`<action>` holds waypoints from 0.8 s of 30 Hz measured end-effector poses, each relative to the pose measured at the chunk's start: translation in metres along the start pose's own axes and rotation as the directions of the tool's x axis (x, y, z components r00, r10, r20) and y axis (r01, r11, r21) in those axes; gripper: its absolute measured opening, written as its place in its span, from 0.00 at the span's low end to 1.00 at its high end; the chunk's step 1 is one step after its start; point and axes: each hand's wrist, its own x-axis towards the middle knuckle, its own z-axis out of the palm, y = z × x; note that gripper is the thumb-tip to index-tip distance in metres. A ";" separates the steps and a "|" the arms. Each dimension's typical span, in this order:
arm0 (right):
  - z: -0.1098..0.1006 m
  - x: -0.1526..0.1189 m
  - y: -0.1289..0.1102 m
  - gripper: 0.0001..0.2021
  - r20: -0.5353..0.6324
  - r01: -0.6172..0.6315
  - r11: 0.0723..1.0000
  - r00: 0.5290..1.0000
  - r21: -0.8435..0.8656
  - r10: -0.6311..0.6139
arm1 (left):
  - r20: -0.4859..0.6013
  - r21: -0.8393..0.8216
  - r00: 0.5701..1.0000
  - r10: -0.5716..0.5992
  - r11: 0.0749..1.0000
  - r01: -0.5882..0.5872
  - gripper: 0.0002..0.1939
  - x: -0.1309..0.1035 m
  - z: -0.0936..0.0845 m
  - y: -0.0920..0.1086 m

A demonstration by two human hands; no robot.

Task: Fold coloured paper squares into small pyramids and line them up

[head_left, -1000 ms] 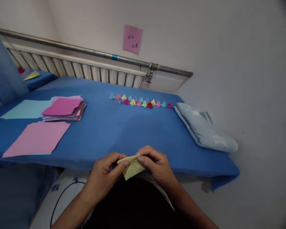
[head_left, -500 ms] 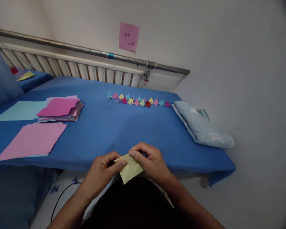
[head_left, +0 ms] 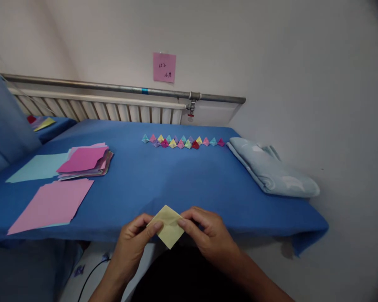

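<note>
A folded yellow paper [head_left: 167, 228] is held up between both hands near the table's front edge, its shape a diamond with one corner pointing up and one down. My left hand [head_left: 135, 235] pinches its left corner, thumb on top. The right corner is pinched by my right hand [head_left: 209, 233], also with the thumb on the paper's face. Beyond the hands, a zigzag row of small folded paper pieces [head_left: 180, 144] in several colours lies on the blue-covered table [head_left: 138, 176].
Magenta sheets [head_left: 83, 159] top a paper stack at left, beside light blue sheets [head_left: 39, 167] and pink sheets [head_left: 52, 203]. A folded light-blue blanket [head_left: 271, 170] lies at right. Behind are a radiator [head_left: 122, 111] and a pink note [head_left: 164, 67] on the wall.
The yellow paper has turned into an upright diamond, and my right hand has shifted to its right corner. The camera view has tilted, so the table and wall sit lower in the picture.
</note>
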 end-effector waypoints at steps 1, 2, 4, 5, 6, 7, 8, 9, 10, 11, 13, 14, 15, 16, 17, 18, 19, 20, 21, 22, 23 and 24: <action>-0.001 0.001 0.000 0.11 0.009 -0.007 1.000 1.000 0.011 0.006 | 0.019 0.011 1.000 -0.011 1.000 0.011 0.13 0.000 0.000 0.001; -0.001 0.002 0.000 0.10 0.021 -0.022 0.999 1.000 0.036 0.022 | 0.054 0.022 0.998 -0.033 0.999 0.032 0.13 0.001 -0.001 0.004; -0.002 0.005 0.003 0.10 0.044 -0.080 0.989 0.996 0.128 0.075 | 0.138 0.050 0.987 -0.087 0.995 0.081 0.13 0.002 -0.001 0.010; -0.001 0.006 0.005 0.10 0.059 -0.119 0.975 0.992 0.189 0.110 | 0.165 0.067 0.980 -0.108 0.993 0.099 0.12 0.002 0.000 0.014; 0.000 0.008 0.008 0.10 0.081 -0.166 0.952 0.985 0.255 0.150 | 0.172 0.082 0.978 -0.122 0.991 0.109 0.12 0.003 0.001 0.017; 0.002 0.009 0.011 0.09 0.110 -0.219 0.922 0.975 0.319 0.193 | 0.162 0.094 0.978 -0.129 0.989 0.114 0.12 0.003 0.002 0.019; 0.004 0.010 0.014 0.08 0.146 -0.271 0.887 0.962 0.373 0.233 | 0.143 0.100 0.981 -0.131 0.988 0.118 0.12 0.004 0.004 0.020; 0.007 0.011 0.017 0.08 0.177 -0.315 0.851 0.948 0.420 0.264 | 0.122 0.093 0.983 -0.133 0.988 0.122 0.13 0.004 0.006 0.020; 0.009 0.012 0.019 0.08 0.200 -0.347 0.819 0.937 0.458 0.285 | 0.113 0.073 0.984 -0.141 0.988 0.134 0.13 0.005 0.008 0.019; 0.011 0.013 0.021 0.08 0.212 -0.366 0.793 0.930 0.488 0.299 | 0.114 0.044 0.982 -0.153 0.988 0.149 0.13 0.005 0.010 0.018; 0.014 0.015 0.024 0.09 0.206 -0.376 0.757 0.927 0.535 0.314 | 0.138 -0.020 0.973 -0.185 0.982 0.189 0.14 0.007 0.012 0.015; 0.015 0.016 0.025 0.10 0.198 -0.377 0.743 0.926 0.553 0.322 | 0.152 -0.048 0.968 -0.201 0.976 0.211 0.14 0.007 0.012 0.014; 0.016 0.016 0.026 0.11 0.192 -0.381 0.731 0.924 0.566 0.332 | 0.162 -0.072 0.962 -0.218 0.970 0.232 0.14 0.008 0.012 0.013; 0.016 0.017 0.026 0.12 0.188 -0.385 0.722 0.921 0.575 0.341 | 0.170 -0.093 0.957 -0.234 0.963 0.252 0.14 0.008 0.012 0.012; 0.016 0.018 0.026 0.13 0.181 -0.387 0.715 0.919 0.583 0.349 | 0.175 -0.113 0.953 -0.249 0.956 0.270 0.14 0.008 0.011 0.012; 0.016 0.019 0.027 0.14 0.175 -0.388 0.710 0.918 0.588 0.356 | 0.180 -0.128 0.947 -0.265 0.948 0.290 0.14 0.009 0.011 0.012; 0.016 0.019 0.028 0.14 0.167 -0.388 0.709 0.917 0.588 0.363 | 0.184 -0.137 0.942 -0.282 0.941 0.309 0.14 0.009 0.011 0.012; 0.017 0.020 0.030 0.14 0.162 -0.388 0.712 0.916 0.586 0.366 | 0.184 -0.136 0.937 -0.297 0.936 0.323 0.15 0.009 0.011 0.012; 0.017 0.020 0.031 0.14 0.154 -0.384 0.719 0.918 0.580 0.366 | 0.178 -0.125 0.935 -0.308 0.935 0.332 0.15 0.010 0.011 0.012; 0.018 0.021 0.033 0.13 0.138 -0.373 0.734 0.922 0.568 0.361 | 0.164 -0.110 0.934 -0.316 0.936 0.336 0.16 0.010 0.011 0.011; 0.018 0.021 0.035 0.12 0.112 -0.353 0.759 0.929 0.547 0.352 | 0.143 -0.096 0.937 -0.320 0.937 0.335 0.17 0.011 0.012 0.011; 0.018 0.020 0.037 0.11 0.073 -0.324 0.795 0.939 0.513 0.335 | 0.120 -0.089 0.939 -0.322 0.938 0.334 0.17 0.012 0.012 0.010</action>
